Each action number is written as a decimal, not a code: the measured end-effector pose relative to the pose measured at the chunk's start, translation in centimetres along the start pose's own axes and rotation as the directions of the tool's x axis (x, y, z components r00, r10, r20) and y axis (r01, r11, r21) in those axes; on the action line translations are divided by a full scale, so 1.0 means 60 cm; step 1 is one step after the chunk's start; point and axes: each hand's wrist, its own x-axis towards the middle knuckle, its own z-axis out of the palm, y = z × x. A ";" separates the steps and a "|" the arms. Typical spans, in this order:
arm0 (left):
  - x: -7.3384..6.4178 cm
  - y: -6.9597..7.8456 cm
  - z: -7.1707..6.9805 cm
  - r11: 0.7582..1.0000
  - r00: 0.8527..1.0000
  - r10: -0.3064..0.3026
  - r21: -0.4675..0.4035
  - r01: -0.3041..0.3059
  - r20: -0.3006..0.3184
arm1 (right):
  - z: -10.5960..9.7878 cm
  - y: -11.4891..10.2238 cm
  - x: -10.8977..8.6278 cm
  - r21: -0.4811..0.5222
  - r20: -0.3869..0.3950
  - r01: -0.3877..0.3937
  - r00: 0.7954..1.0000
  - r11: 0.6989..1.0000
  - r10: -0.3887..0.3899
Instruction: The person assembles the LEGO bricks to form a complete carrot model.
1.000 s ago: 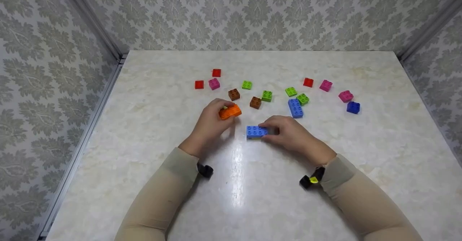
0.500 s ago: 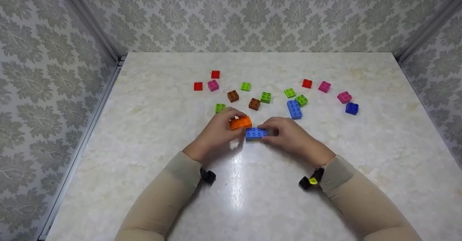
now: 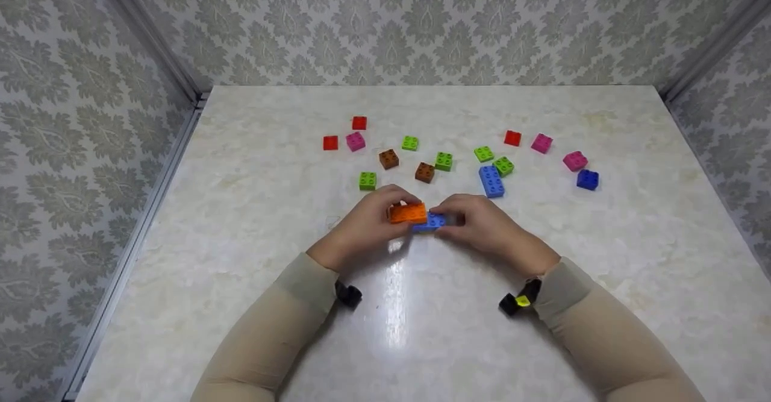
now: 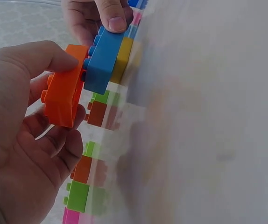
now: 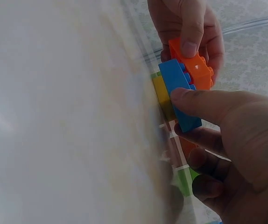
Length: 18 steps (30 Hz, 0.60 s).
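My left hand (image 3: 374, 218) pinches an orange toy brick (image 3: 408, 213) between thumb and fingers. It is held over the left part of a light blue brick (image 3: 432, 222), overlapping its studs. My right hand (image 3: 482, 221) grips that blue brick by its right end. Under the blue brick sits a yellow brick (image 4: 121, 60), resting on the table. In the left wrist view the orange brick (image 4: 65, 93) leans slightly against the blue studs; whether it is pressed on I cannot tell. The right wrist view shows the thumb on the side of the blue brick (image 5: 178, 98).
Behind the hands lie several loose bricks: green (image 3: 368, 181), brown (image 3: 424, 172), pink (image 3: 355, 141), red (image 3: 330, 143), a second light blue one (image 3: 492, 181) and a dark blue one (image 3: 588, 179). Patterned walls (image 3: 421, 28) enclose the table (image 3: 241, 149).
My left hand has moved right and nearer with the orange brick, from beside the green brick to over the blue one. The green brick it covered now shows. My right hand stays put.
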 end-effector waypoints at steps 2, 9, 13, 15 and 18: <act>-0.001 0.001 0.002 1.000 1.000 -0.003 -0.003 0.003 0.010 | 0.000 0.000 0.000 0.004 -0.005 0.012 1.000 1.000 -0.012; -0.003 0.004 0.007 1.000 0.999 -0.021 -0.009 0.022 0.028 | 0.001 0.001 -0.001 0.018 -0.009 0.005 1.000 1.000 -0.005; -0.003 0.003 0.008 0.999 0.999 -0.039 -0.011 0.039 0.024 | 0.002 0.001 -0.001 0.026 0.003 -0.009 1.000 1.000 0.009; -0.003 0.003 0.008 0.999 0.999 -0.046 -0.029 0.047 0.026 | 0.001 0.000 -0.001 0.029 0.007 -0.014 1.000 0.999 0.014; -0.003 0.004 0.007 0.996 0.997 -0.066 -0.057 0.068 0.031 | 0.000 -0.001 0.000 0.033 0.008 -0.023 1.000 0.999 0.023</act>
